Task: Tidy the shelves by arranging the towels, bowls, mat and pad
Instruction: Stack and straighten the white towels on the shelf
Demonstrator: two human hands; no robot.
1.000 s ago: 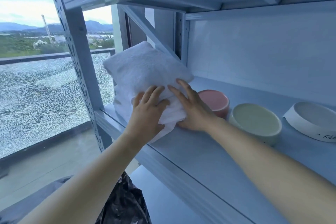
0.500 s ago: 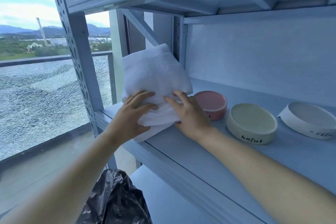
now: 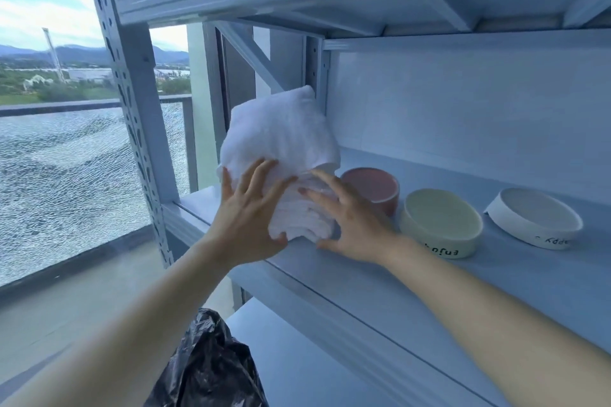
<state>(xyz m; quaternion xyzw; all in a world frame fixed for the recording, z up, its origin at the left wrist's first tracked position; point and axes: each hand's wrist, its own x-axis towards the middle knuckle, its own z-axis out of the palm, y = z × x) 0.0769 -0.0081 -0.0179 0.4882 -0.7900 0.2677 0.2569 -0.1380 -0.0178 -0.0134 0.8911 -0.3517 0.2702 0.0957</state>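
The head camera looked down along a pale blue metal shelf (image 3: 429, 277), where a stack of folded white terry towels (image 3: 284, 155) stood at the left end, close to the perforated upright post (image 3: 132, 82). The left hand (image 3: 246, 225) lay against the front of the stack with its fingers (image 3: 264, 175) spread wide and flat on the cloth, the thumb under the lower front corner. The right hand (image 3: 350, 225) pressed the stack's right side, fingers likewise open and splayed, with its thumb down on the shelf surface. Neither hand closed around the towels; both merely pushed against them. Just to the right of the towels sat a round pink ceramic bowl (image 3: 372, 188), partly hidden behind the right hand. Beside it came a cream round bowl with dark lettering (image 3: 441, 221), then a white round bowl (image 3: 535, 216), apart from the cream one. A crumpled black plastic bag (image 3: 208, 363) showed below the shelf's edge.
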